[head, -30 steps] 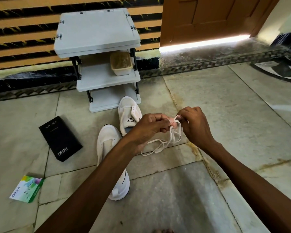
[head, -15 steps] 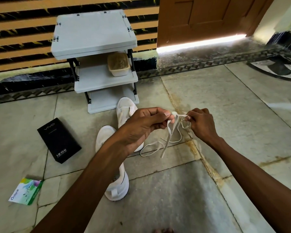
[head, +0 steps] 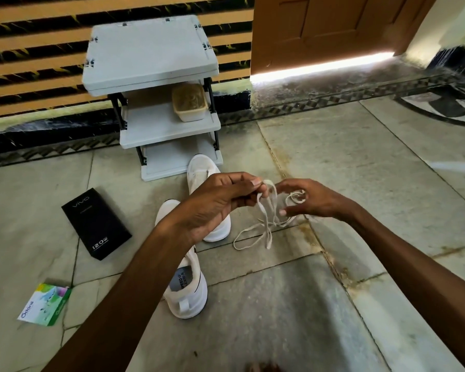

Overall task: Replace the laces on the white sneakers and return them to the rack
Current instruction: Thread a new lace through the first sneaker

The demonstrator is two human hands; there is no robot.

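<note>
While the left hand [head: 220, 202] pinches the flat white shoelace [head: 263, 229], the right hand [head: 312, 202] clasps its coil; loops dangle below.

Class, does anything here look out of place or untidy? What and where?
Two white sneakers stand on the floor before the rack, not on it. A black box and a green packet lie left of them. A tangled lace hangs between the left hand and right hand.

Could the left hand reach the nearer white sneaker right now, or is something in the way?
Probably yes: the nearer sneaker lies on open floor just beneath the left forearm. But the left hand is pinching the lace, so it must let go first.
</note>
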